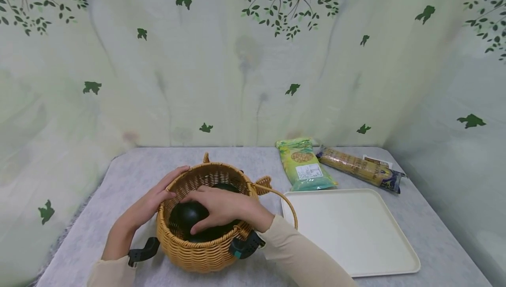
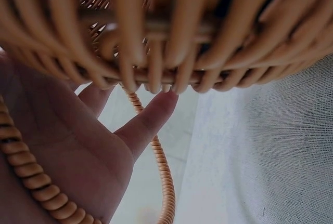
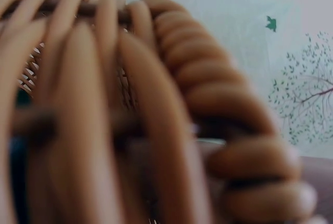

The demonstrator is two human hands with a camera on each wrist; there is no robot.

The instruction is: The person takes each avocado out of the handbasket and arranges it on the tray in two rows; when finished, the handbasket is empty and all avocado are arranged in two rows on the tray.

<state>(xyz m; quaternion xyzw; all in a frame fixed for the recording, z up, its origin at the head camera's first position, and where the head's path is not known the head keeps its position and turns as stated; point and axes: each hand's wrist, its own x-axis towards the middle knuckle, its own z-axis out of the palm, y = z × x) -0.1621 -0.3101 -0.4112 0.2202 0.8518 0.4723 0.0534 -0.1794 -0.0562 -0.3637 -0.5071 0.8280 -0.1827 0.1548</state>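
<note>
A round wicker basket (image 1: 197, 256) stands on the table at left of centre. My left hand (image 1: 152, 203) holds its left rim, the thumb over the edge and the fingers along the outside. In the left wrist view a fingertip of the left hand (image 2: 148, 125) touches the weave. Reaching into the basket from the right, my right hand (image 1: 221, 208) grips a glossy, near-black rounded object (image 1: 189, 215), thumb and fingers spread around it. More dark surface (image 1: 227, 187) shows behind that hand. In the right wrist view the wicker weave (image 3: 88, 104) hides the hand.
A cream tray (image 1: 348, 234) lies right of the basket. Behind it are a green and yellow food bag (image 1: 304, 164) and a long pasta-like packet (image 1: 359, 168). The basket's wicker handle (image 1: 290, 208) hangs out over the tray's left edge. A leaf-patterned curtain (image 1: 245, 58) stands behind.
</note>
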